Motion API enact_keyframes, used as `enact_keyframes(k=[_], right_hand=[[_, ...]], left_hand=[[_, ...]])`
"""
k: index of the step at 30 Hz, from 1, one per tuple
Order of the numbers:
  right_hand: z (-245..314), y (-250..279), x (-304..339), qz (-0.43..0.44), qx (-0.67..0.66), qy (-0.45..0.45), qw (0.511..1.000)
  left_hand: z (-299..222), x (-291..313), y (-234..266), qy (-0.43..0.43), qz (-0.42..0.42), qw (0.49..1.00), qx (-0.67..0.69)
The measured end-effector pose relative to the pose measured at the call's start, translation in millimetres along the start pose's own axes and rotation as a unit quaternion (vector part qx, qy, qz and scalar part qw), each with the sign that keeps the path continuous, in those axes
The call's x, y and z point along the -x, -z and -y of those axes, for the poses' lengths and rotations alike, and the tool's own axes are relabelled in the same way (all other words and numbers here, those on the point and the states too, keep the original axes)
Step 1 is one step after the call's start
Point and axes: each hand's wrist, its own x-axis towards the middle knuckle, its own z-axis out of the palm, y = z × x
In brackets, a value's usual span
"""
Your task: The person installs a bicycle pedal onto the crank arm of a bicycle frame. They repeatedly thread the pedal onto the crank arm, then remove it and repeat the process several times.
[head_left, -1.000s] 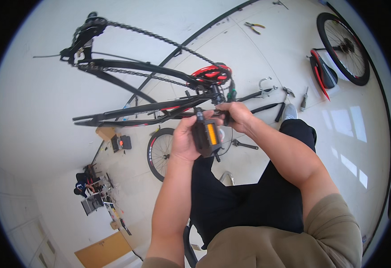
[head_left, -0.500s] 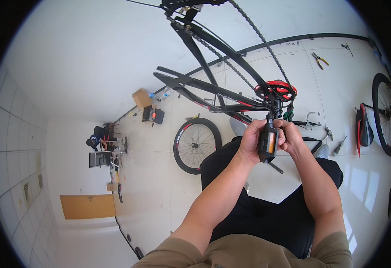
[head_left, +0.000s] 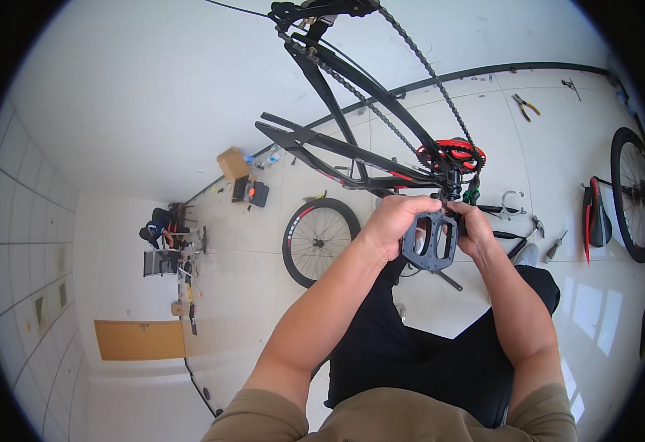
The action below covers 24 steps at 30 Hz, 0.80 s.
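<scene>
Just beside the bike frame (head_left: pixel 370 155), the pedal (head_left: pixel 434 241) has turned from edge-on to flat, so it seems to rotate easily; the left hand (head_left: pixel 395 224) pinches its top corner, the right hand's (head_left: pixel 477 228) grip unclear

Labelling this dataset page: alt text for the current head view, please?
A person's left hand grips a dark pedal, the right hand close at its other side, next to a black bike frame with a red chainring. One wheel lies on the floor to the left; pliers, a saddle and another wheel are on the right.
</scene>
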Motion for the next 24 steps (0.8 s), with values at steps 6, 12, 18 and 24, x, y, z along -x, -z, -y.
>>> enact_keyframes(k=[6, 12, 18, 24], right_hand=[[5.8, -9.0, 10.4, -0.012, -0.011, -0.005, 1.000], [9.1, 1.9, 11.4, 0.065, 0.035, -0.026, 0.997], [1.6, 14.9, -5.8, 0.076, 0.013, -0.015, 0.997], [9.5, -1.5, 14.4, 0.045, 0.023, -0.042, 0.998]], left_hand=[[3.8, 3.2, -19.8, -0.029, -0.032, 0.999, -0.026], [31.1, -14.5, -2.2, 0.040, 0.147, 0.965, 0.215], [53.6, -29.8, 1.3, 0.027, 0.208, 0.925, 0.316], [40.2, -24.6, -0.2, 0.040, 0.177, 0.938, 0.297]])
